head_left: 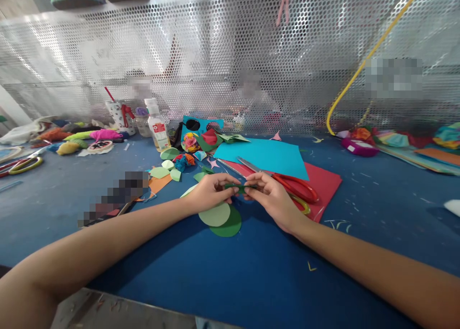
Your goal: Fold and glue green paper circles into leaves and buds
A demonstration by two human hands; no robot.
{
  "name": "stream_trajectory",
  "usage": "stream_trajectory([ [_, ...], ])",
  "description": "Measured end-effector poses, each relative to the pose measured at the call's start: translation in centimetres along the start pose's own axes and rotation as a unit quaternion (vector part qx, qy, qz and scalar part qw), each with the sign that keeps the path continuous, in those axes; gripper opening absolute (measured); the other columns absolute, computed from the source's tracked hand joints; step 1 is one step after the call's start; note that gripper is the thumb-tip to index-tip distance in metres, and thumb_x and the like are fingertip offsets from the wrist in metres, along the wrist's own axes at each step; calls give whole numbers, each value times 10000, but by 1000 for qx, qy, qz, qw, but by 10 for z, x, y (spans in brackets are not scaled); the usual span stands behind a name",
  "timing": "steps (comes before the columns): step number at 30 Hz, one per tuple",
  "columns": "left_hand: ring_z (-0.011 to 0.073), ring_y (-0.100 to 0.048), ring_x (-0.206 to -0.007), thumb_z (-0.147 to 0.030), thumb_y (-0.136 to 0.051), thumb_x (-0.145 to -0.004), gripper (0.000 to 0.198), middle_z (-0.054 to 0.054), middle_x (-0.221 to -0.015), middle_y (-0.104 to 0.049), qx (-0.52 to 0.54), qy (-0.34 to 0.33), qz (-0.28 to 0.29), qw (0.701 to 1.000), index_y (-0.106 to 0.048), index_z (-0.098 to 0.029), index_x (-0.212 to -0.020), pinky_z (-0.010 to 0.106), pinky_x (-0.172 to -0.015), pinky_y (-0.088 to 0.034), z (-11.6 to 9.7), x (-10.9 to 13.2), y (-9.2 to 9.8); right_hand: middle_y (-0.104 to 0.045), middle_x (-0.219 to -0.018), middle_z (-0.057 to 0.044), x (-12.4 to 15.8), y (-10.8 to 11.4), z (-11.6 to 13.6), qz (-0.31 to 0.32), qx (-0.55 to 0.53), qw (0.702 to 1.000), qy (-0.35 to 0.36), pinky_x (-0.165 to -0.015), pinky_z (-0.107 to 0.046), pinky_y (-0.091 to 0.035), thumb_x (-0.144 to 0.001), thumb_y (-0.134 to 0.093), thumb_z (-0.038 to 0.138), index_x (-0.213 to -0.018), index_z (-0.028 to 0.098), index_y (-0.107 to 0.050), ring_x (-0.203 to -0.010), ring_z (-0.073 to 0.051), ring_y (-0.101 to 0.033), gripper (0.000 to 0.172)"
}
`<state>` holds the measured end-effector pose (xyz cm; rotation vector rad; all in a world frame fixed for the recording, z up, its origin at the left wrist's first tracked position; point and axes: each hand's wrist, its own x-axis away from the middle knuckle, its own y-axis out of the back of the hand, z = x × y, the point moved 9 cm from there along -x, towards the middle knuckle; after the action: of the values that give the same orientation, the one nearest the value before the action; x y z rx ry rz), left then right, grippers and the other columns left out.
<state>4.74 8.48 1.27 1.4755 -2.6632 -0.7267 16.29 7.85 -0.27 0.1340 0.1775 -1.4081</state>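
Between the fingertips of my left hand (212,191) and my right hand (270,197) is a small dark green paper piece (240,188), seen nearly edge-on. Both hands pinch it, one at each end, just above the blue table. Below my left hand lie a pale green paper circle (214,215) and a darker green paper circle (228,224), overlapping. Scissors (296,187) with red and yellow handles lie beside my right hand, partly hidden by it. They rest on red paper (325,183) and a light blue sheet (266,154).
Folded green paper pieces (161,172) and an orange paper (160,184) lie to the left. Behind them stand a glue bottle (157,125) and a patterned cup (120,116). A perforated metal panel (215,56) closes off the back. A purple item (359,147) lies at the right.
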Motion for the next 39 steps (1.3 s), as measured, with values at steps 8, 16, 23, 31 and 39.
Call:
stream_trajectory([
  [8,95,-591,-535,-311,-558,-777,283,59,-717,-648,0,7,-1,1000,-569,-115,-982,205,-510,-478,3,-1,1,-576,-821,-17,0,0,1,2,-2,1000,10,-699,-310,-522,-673,-654,251,-836,194,-525,-780,-149,-587,215],
  [16,110,-616,-588,-200,-575,-737,251,76,-792,-671,6,3,-1,1000,-569,-111,-972,228,-568,-505,6,-1,1,-602,-744,-7,0,1,7,3,48,998,45,-674,-320,-512,-663,-641,227,-769,192,-546,-684,-151,-604,146],
  [23,156,-631,-757,-52,-512,-670,295,49,-857,-685,-80,-42,17,996,-612,-137,-934,233,-656,-488,-5,2,-3,-647,-808,-31,9,-8,19,37,125,986,105,-710,-328,-500,-712,-531,130,-795,204,-583,-753,-174,-616,123],
  [31,142,-623,-733,3,-445,-623,407,2,-856,-691,-149,-42,-15,988,-647,-182,-924,208,-621,-489,-2,3,2,-668,-841,-44,5,-9,10,59,129,988,66,-673,-330,-512,-673,-614,164,-869,200,-586,-757,-195,-631,201],
  [39,140,-645,-743,67,-392,-613,554,44,-855,-690,21,15,50,998,-553,-158,-1093,237,-639,-520,7,-1,-7,-675,-742,-17,1,-4,-4,49,72,996,-9,-687,-384,-531,-704,-569,153,-1050,194,-548,-654,-184,-642,350],
])
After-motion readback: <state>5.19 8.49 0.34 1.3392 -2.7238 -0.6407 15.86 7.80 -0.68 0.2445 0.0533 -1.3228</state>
